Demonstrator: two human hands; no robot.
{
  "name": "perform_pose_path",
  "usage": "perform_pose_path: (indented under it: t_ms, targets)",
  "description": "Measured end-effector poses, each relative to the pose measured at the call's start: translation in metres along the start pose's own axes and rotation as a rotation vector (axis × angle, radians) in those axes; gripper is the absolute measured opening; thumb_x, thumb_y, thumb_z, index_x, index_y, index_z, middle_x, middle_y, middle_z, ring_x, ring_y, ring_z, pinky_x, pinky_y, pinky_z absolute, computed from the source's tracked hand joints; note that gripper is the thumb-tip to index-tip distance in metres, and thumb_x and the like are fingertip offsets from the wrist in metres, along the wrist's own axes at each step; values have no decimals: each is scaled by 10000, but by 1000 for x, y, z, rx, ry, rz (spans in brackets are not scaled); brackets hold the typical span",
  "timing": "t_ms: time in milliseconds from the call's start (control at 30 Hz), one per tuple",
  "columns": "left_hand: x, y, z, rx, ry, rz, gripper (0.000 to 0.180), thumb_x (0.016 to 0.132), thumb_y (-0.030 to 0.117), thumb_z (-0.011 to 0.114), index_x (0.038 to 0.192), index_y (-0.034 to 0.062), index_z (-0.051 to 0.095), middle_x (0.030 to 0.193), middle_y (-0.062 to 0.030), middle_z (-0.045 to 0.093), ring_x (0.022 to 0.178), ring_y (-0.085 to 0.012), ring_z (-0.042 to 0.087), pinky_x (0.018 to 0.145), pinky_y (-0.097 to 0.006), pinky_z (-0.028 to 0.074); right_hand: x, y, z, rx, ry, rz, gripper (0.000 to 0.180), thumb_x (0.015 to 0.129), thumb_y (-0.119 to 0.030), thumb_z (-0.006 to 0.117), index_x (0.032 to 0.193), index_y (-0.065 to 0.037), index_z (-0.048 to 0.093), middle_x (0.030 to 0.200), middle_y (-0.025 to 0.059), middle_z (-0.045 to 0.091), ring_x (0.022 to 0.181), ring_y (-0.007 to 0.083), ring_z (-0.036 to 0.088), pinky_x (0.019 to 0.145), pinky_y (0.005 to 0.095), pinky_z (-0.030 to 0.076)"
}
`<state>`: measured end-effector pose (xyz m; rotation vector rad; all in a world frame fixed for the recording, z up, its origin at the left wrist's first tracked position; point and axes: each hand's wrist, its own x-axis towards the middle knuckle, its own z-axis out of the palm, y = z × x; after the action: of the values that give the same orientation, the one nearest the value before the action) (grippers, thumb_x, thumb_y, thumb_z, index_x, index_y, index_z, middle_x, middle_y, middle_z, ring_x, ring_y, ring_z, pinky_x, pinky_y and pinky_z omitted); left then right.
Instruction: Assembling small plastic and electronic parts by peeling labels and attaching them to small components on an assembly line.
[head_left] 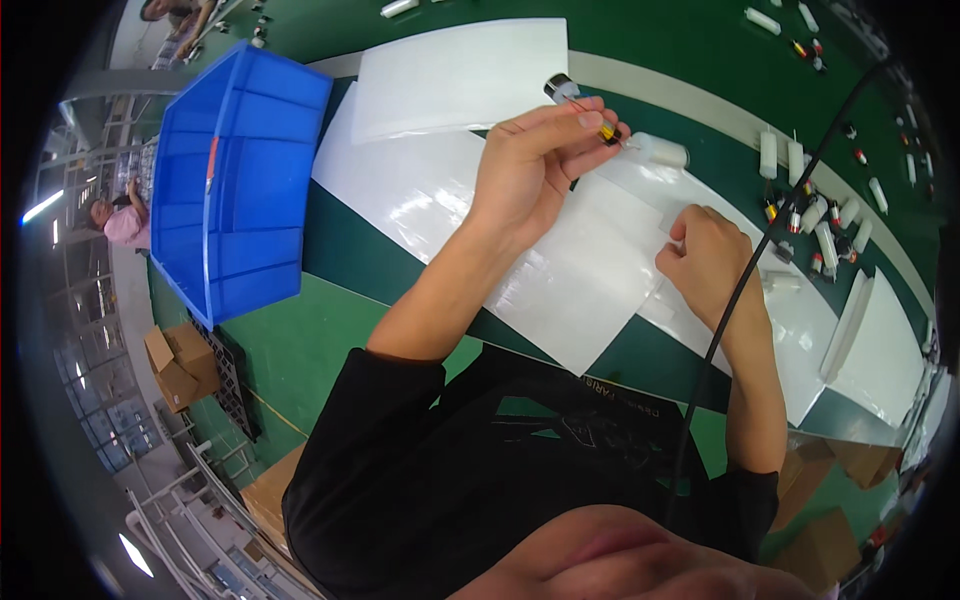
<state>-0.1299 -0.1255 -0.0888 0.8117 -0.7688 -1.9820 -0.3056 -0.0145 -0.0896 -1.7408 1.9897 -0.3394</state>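
The green surface (300, 340) carries a blue plastic bin (235, 180) at the left and overlapping white plastic sheets (560, 270), with white cylindrical parts (800, 170) scattered well apart at the right. The left hand (530, 170) has its grip pinched together on a small yellow-and-black wired component (608, 132) above the sheets; the right hand (705, 255) rests curled on a sheet, grip closed, contents hidden. Judged risks: the component slipping from so slight a pinch, or its thin lead bending against the white cylinder (662, 152) just beside it.
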Motion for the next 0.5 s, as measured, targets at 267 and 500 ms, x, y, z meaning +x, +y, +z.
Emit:
perform_pose_path:
  t_ms: [267,500]
  targets:
    - [0,-6,-11,-74,12,-43,141,833,4,635,947,-75,660,952,-173,670,891,-234,673,801,-302,570,-6,11,29,4,197,-79,165,652,-102,658,719,-14,535,703,153,563,639,329,577,603,434,459]
    - [-18,-6,-16,-32,46,-113,131,812,-9,676,934,-55,685,929,-157,689,858,-209,684,797,-291,567,-25,15,46,-166,454,-335,193,663,19,652,742,18,476,771,148,494,698,313,543,574,409,451]
